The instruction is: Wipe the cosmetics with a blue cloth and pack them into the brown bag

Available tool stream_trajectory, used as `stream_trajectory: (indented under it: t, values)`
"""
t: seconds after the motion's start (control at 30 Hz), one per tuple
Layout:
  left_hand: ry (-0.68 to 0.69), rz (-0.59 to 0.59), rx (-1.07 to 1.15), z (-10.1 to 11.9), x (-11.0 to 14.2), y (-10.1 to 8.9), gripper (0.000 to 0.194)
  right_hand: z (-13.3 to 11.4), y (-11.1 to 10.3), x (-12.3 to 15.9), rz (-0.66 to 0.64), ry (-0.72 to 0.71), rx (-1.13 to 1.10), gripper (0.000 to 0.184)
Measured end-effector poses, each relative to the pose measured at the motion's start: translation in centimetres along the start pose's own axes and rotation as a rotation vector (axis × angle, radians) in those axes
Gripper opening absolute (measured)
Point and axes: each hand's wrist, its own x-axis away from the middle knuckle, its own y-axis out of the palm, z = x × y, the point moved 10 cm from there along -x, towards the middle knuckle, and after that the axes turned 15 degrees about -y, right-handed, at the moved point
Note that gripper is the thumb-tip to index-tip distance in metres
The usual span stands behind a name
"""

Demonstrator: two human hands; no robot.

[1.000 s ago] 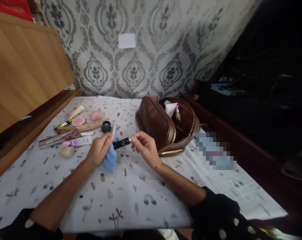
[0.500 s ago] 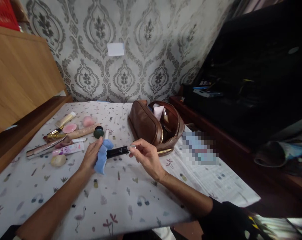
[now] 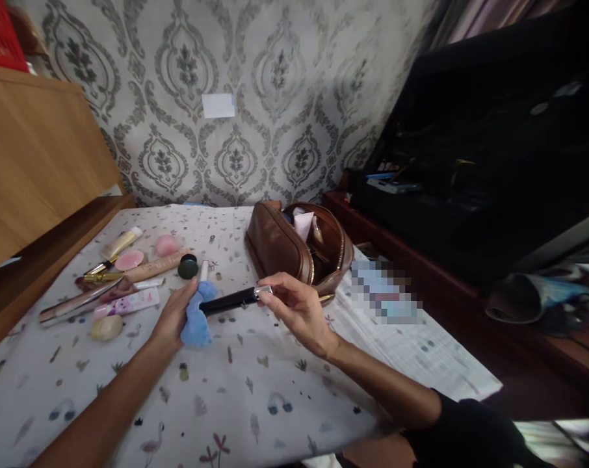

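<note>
My left hand (image 3: 174, 316) is closed on a blue cloth (image 3: 197, 320), which wraps one end of a slim black tube (image 3: 230, 302). The tube looks like a cosmetic, but I cannot make out its exact kind. At its silver end, my right hand (image 3: 299, 312) pinches it between thumb and fingertips. The tube is held nearly level above the patterned tablecloth (image 3: 246, 383). Just beyond the cloth lie a round dark green jar (image 3: 188, 266) and a thin white tube (image 3: 204, 270). Behind my right hand sits an open brown cosmetic bag (image 3: 277, 247).
Several cosmetics lie at the left, among them a purple-and-white tube (image 3: 129, 303), a pink sponge (image 3: 168, 245) and a beige egg-shaped item (image 3: 106, 328). A pink tube (image 3: 303, 225) sticks up inside the bag. A wooden cabinet (image 3: 41, 143) borders the left side.
My right hand has shifted slightly right and down with the silver end. More of the black tube's tip shows, and the blue cloth has changed shape around it. The view has also shifted a little.
</note>
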Motion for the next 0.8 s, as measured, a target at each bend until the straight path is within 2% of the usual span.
stream_trajectory:
  t: [0.17,0.3,0.5,0.67,0.8]
  values:
    - [0.042,0.004,-0.059,0.3,0.3,0.4,0.055,-2.2,-3.1,-1.6,0.057,-0.055,0.039,0.029]
    - [0.041,0.037,-0.079,0.3,0.6,0.4,0.058,-3.9,-6.8,-3.3,0.174,-0.109,0.116,0.032]
    - [0.065,0.032,-0.151,0.6,0.9,0.7,0.058,-7.6,-13.0,-5.7,0.36,-0.307,0.388,0.032]
    - [0.044,0.031,-0.176,0.4,0.9,0.9,0.058,-7.6,-16.5,-7.2,0.362,-0.4,0.589,0.034]
    - [0.037,0.013,-0.2,0.3,1.0,1.1,0.059,-7.3,-17.9,-7.5,0.355,-0.425,0.703,0.033]
